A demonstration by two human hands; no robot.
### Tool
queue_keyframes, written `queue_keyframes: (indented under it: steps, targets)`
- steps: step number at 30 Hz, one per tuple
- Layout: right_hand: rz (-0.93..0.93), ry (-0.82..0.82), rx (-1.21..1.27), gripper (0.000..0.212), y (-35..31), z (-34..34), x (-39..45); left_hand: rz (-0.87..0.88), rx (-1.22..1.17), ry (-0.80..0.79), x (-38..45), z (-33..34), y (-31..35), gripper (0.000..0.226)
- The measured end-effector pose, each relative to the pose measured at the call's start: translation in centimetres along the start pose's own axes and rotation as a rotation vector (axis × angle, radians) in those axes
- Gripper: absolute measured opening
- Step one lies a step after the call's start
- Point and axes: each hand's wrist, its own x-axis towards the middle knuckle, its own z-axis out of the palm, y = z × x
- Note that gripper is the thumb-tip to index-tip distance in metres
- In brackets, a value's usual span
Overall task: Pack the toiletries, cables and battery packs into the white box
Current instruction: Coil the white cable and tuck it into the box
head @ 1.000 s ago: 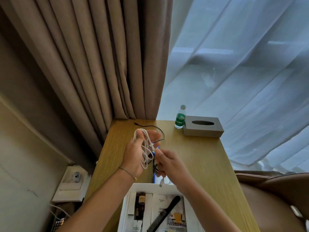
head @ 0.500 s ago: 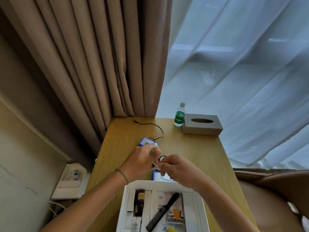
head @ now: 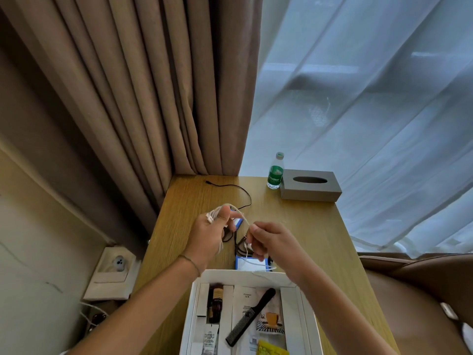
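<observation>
White cable (head: 243,219) spans both hands above the bench (head: 307,226), just beyond the far edge of the box (head: 194,303): left hand (head: 210,231) has loops wound round its fingers, closed on the bundle; right hand (head: 268,242) pinches the free end, whose tail droops toward the box rim. Hands sit close together, cable running left-right between them. Box lies directly below and toward the person, so the drop is a short pull back; left hand carries the bulk and looks like the one to lower it. Box holds a dark bottle (head: 216,303) in the left slot, a black comb (head: 250,316) lying diagonally over sachets, a yellow packet (head: 271,349) at the near edge. Still on the bench: black cable (head: 235,188) trailing to the far corner, and a blue-edged pack (head: 252,263) touching the box's far wall. Water bottle (head: 276,171) and tissue box (head: 309,185) stand well apart at the back.
</observation>
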Motion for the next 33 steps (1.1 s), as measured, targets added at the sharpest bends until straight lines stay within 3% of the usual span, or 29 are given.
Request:
queue_keyframes:
  steps: [5,7,12,14,17,19,24,27,33]
  targets:
    - [0.072,-0.066,-0.015,0.037,2.3,3.8,-0.2,-0.189,-0.475,0.032,0.1,1.1,1.1,0.052]
    - [0.134,-0.094,-0.026,0.038,3.2,4.6,-0.5,-0.206,-0.493,0.045,0.3,0.6,1.5,0.048]
    - [0.191,-0.140,-0.083,0.032,2.8,2.5,-2.0,0.044,0.174,0.063,0.1,-1.3,0.0,0.051]
    - [0.157,-0.086,0.005,0.026,1.6,0.6,-2.2,0.138,0.390,-0.068,-0.8,-1.7,-0.8,0.062]
    - [0.095,-0.017,0.139,0.021,-0.5,-1.6,-2.1,0.138,0.458,-0.389,-2.0,-1.5,-1.7,0.070]
    - [0.051,0.024,0.164,0.028,-1.2,-2.1,-1.8,0.110,0.503,-0.504,-2.5,-1.0,-2.2,0.069]
    - [0.003,0.158,0.284,0.032,-0.4,-0.9,-1.4,-0.022,0.159,-0.318,-2.1,-0.6,-1.0,0.052]
    - [0.032,0.110,0.227,0.032,1.3,1.0,-1.7,-0.060,-0.066,-0.193,-1.4,-0.7,0.0,0.046]
    - [0.101,-0.029,0.179,0.043,4.3,5.7,-2.9,-0.179,-0.398,-0.100,-1.1,-0.1,0.5,0.049]
